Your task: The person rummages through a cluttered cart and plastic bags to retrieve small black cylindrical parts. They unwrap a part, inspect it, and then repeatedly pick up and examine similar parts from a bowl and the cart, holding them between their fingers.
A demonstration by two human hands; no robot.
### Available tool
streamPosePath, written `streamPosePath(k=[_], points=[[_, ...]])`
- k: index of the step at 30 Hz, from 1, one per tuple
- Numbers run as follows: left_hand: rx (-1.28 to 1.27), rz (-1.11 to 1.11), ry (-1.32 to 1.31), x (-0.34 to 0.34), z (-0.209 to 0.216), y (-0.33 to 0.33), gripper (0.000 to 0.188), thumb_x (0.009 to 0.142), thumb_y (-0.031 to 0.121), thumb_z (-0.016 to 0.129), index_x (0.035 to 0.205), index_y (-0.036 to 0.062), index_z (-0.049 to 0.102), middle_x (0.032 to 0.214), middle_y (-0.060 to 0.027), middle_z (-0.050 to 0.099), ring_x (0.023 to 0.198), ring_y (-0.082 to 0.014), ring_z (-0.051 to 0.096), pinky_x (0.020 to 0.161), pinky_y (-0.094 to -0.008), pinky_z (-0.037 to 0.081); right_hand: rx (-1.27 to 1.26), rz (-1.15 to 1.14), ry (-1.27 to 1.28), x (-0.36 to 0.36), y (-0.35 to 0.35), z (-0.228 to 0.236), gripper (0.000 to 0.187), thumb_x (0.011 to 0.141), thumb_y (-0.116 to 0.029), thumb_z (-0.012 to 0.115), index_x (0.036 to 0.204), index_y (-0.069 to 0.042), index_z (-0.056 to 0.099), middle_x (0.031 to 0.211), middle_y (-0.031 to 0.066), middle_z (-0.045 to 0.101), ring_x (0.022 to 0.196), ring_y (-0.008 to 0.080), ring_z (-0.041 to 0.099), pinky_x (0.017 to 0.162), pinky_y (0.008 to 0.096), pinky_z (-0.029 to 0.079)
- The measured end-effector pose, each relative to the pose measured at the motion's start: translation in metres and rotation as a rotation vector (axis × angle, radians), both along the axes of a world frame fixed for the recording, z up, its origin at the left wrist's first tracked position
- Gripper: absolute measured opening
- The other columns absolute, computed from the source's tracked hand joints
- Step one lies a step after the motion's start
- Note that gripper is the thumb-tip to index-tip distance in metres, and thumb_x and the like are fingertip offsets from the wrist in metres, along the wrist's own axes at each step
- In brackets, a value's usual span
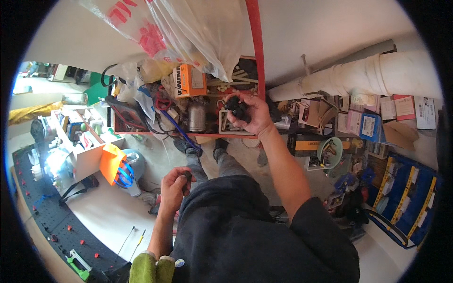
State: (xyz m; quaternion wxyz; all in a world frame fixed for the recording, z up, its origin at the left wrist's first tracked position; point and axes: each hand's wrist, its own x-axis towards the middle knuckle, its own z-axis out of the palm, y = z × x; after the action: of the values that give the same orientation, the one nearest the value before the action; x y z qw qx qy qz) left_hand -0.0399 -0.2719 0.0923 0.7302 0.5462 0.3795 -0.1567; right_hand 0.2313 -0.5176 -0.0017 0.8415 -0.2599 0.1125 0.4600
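Observation:
My right hand [260,114] is raised over the front of a red-edged shelf [207,136], its fingers closed around a lumpy black part [237,109] whose exact kind I cannot make out. Beneath that hand, a pale tray [224,126] holds small items. A silver metal canister [197,117] stands to its left, with an orange box [192,80] behind. Lower down, in front of my body, my left hand [172,189] is curled with the fingertips pinched on a small dark piece [188,176], too small to name.
A clear plastic bag [188,33] hangs over the shelf. A blue bar [181,129] sticks out past its edge. At right are a pale green bowl [330,153], cardboard boxes [401,134] and a white pipe [358,78]. An orange bag [112,162] and a black pegboard [52,221] are left.

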Motion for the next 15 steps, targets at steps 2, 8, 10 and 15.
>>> streamPosePath(k=[2, 8, 10, 15], points=[[-0.010, -0.004, 0.012, 0.002, -0.001, -0.001, 0.026, 0.101, 0.005, 0.051, 0.122, -0.0001, 0.066, 0.094, -0.0121, 0.074, 0.064, -0.0100, 0.056, 0.052, -0.0235, 0.042, 0.074, 0.037, -0.028, -0.007, 0.006, 0.019, 0.051, 0.100, -0.040, 0.060, 0.132, -0.001, 0.065, 0.097, 0.0199, 0.070, 0.069, 0.0268, 0.065, 0.047, 0.0306, 0.043], [-0.021, -0.015, -0.006, 0.014, 0.005, -0.006, 0.026, 0.101, 0.005, 0.052, 0.122, -0.0002, 0.066, 0.093, -0.0116, 0.074, 0.064, -0.0097, 0.056, 0.052, -0.0233, 0.042, 0.135, 0.034, -0.035, -0.029, 0.017, 0.022, 0.043, 0.103, -0.038, 0.058, 0.127, -0.003, 0.066, 0.078, 0.0220, 0.069, 0.049, 0.0219, 0.050, 0.047, 0.0319, 0.042], [-0.038, -0.014, -0.016, 0.017, 0.010, -0.009, 0.026, 0.101, 0.006, 0.052, 0.122, -0.0002, 0.066, 0.092, -0.0113, 0.074, 0.064, -0.0097, 0.056, 0.052, -0.0235, 0.042, 0.182, 0.008, 0.001, -0.040, 0.022, 0.021, 0.042, 0.104, -0.037, 0.056, 0.127, -0.003, 0.067, 0.076, 0.0212, 0.069, 0.045, 0.0218, 0.048, 0.049, 0.0334, 0.043], [-0.050, 0.009, -0.043, 0.026, 0.018, -0.017, 0.026, 0.100, 0.007, 0.053, 0.121, -0.0004, 0.066, 0.091, -0.0113, 0.074, 0.064, -0.0098, 0.056, 0.051, -0.0234, 0.041, 0.253, 0.009, 0.050, -0.055, 0.026, 0.027, 0.040, 0.107, -0.037, 0.052, 0.126, -0.005, 0.069, 0.074, 0.0188, 0.070, 0.041, 0.0222, 0.047, 0.056, 0.0378, 0.046]])
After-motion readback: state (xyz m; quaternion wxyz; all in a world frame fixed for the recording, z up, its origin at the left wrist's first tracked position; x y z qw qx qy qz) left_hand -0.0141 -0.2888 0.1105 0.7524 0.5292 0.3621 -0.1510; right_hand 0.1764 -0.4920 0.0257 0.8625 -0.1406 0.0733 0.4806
